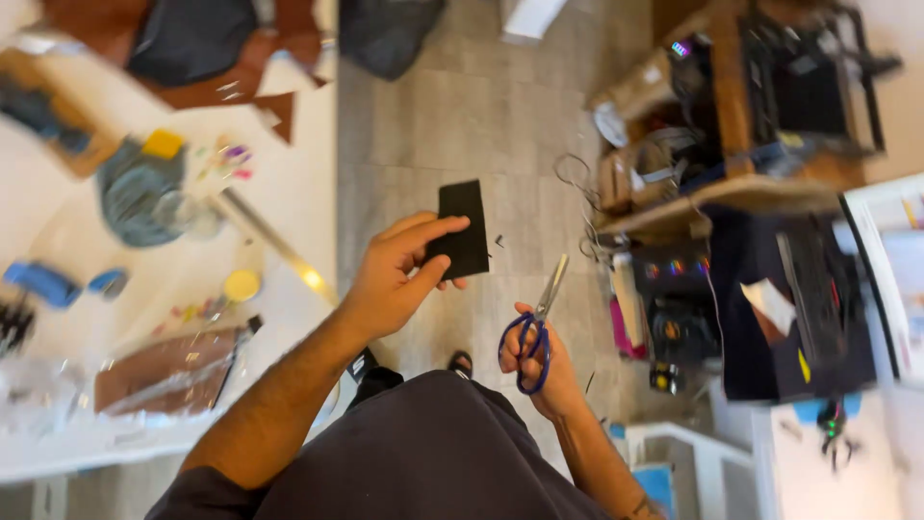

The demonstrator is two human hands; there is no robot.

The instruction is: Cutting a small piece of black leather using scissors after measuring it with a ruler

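A white tabletop is seen along the left, cluttered edge to edge. Near its far edge a brown leather sheet is spread, with a dark piece laid on it. Toward the near edge a brown piece in clear wrapping is laid, and a metal ruler is set slanting toward the right edge. A grey tiled floor is shown beyond that edge, and crowded wooden shelves are stacked at the right. Out over the floor, off the tabletop, a black rectangular piece is held upright: it is pinched by the left hand, thumb in front, fingers behind. Just beside it, purple-handled scissors are gripped by the right hand, fingers through the loops, blades pointed up and drawn almost together, apart from the piece.
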